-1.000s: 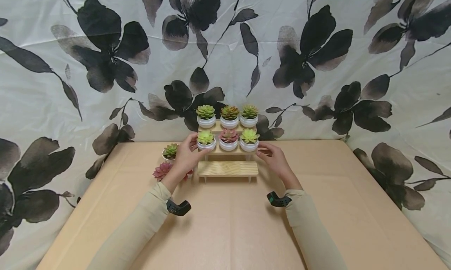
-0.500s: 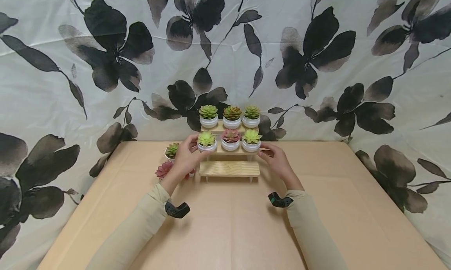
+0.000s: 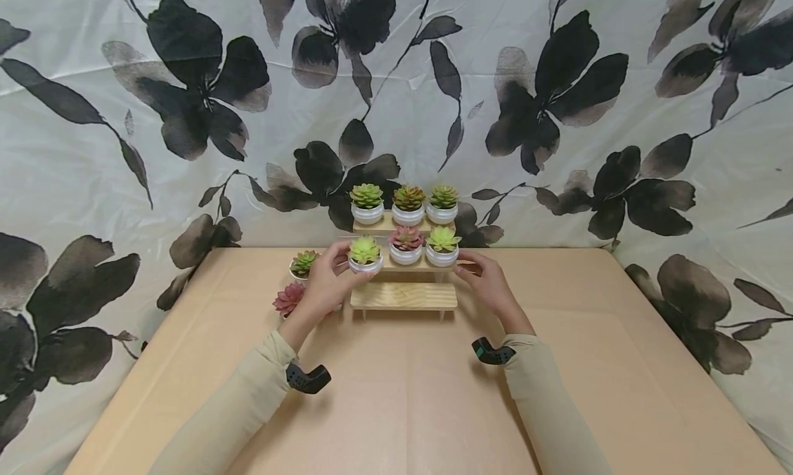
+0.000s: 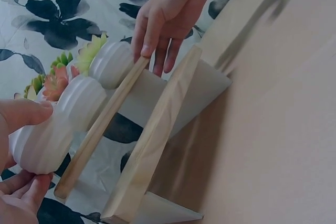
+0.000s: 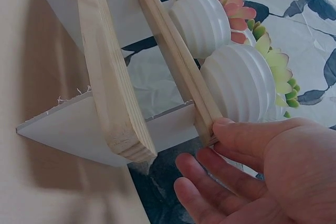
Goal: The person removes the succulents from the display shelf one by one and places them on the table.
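Note:
My left hand [image 3: 327, 282] holds a small white pot with a light green succulent [image 3: 365, 252] between thumb and fingers. In the left wrist view this white pot [image 4: 43, 142] is raised off the middle shelf at its left end. A three-tier wooden stand [image 3: 404, 297] stands before me. My right hand [image 3: 487, 286] pinches the right end of its middle shelf; the right wrist view shows the thumb on the shelf end [image 5: 206, 121], with the other fingers loosely bent below. Red [image 3: 405, 239] and light green [image 3: 442, 241] succulents sit on that middle shelf.
Three potted succulents [image 3: 408, 201] line the top shelf. Left of the stand, a green succulent [image 3: 303, 263] and a red succulent [image 3: 289, 298] are on the table [image 3: 409, 399], partly behind my left hand. A flower-printed cloth [image 3: 421, 103] hangs behind.
My left hand has drawn the light green succulent's pot slightly toward me and off its place on the middle shelf. My right hand stays at the shelf end. The view shifted slightly earlier.

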A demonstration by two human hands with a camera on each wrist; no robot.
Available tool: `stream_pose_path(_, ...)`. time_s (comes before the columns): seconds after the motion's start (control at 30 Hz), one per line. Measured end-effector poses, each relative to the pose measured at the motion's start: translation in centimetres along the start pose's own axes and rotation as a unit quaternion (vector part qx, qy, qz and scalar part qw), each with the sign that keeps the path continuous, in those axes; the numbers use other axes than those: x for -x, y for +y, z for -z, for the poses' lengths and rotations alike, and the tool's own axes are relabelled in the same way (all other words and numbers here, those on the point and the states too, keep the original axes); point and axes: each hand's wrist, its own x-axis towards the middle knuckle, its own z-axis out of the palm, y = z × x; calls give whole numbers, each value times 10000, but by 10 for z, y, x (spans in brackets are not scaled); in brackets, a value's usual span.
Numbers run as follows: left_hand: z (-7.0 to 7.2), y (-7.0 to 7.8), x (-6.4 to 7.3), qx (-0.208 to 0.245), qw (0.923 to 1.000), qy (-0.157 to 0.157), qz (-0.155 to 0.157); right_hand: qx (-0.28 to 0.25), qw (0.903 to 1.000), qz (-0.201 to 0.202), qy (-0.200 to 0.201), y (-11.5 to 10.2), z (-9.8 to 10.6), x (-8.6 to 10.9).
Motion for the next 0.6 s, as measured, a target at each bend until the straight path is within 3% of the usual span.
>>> stream_pose_path(0.27,-5,0,5,178,9996,-219,-47,41,10000,-16,-26,0,0,0)
stream_pose_path(0.5,-9,-3,8,262,9985,-458,-137,-145,9998,-85,-89,-30,3,10)
stream_pose_path(0.6,-12,-3,9,236,9979,-568,-185,-113,9999,-55,-62,-19,2,6)
